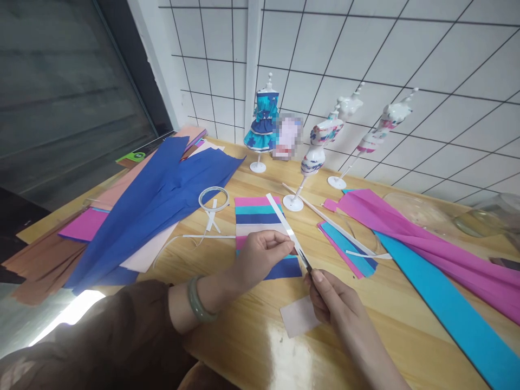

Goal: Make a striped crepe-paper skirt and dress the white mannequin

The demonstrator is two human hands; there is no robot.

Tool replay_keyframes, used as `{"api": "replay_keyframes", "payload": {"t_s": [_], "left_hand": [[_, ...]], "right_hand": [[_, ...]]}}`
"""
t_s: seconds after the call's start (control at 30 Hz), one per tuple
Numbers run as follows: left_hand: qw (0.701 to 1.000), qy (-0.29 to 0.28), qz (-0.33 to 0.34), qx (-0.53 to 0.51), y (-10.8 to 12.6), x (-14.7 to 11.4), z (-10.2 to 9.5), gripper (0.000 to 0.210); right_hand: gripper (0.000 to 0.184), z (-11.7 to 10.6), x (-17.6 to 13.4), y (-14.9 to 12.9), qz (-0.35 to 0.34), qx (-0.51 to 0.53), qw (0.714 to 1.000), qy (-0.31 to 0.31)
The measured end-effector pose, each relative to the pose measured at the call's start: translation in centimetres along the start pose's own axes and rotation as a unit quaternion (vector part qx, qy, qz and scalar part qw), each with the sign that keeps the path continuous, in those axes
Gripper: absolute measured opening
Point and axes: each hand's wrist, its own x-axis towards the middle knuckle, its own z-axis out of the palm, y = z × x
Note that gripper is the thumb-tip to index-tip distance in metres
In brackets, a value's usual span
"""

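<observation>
Pixel blocks obscure a pale object (287, 138). The right hand (335, 297) covers much of the bladed tool (307, 265). The pink sheet (410, 230) (like the turquoise one (439, 297)) runs off-frame.

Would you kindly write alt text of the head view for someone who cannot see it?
A person's left hand holds a white strip while the right hand holds scissors at its near end, above a striped sheet on a wooden table. Colored sheets lie around; behind stand small mannequins, one wearing a blue dress.

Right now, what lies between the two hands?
In the head view, the scissors and the near end of a white strip lie between the left hand and right hand.
</observation>
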Motion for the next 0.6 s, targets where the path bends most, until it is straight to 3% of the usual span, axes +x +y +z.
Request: {"api": "replay_keyframes", "payload": {"t_s": [0.6], "left_hand": [[1.000, -0.013, 0.004, -0.008, -0.33, 0.11, -0.14, 0.014]], "right_hand": [[0.044, 0.22, -0.24, -0.52, -0.004, -0.025, 0.999, 0.024]]}}
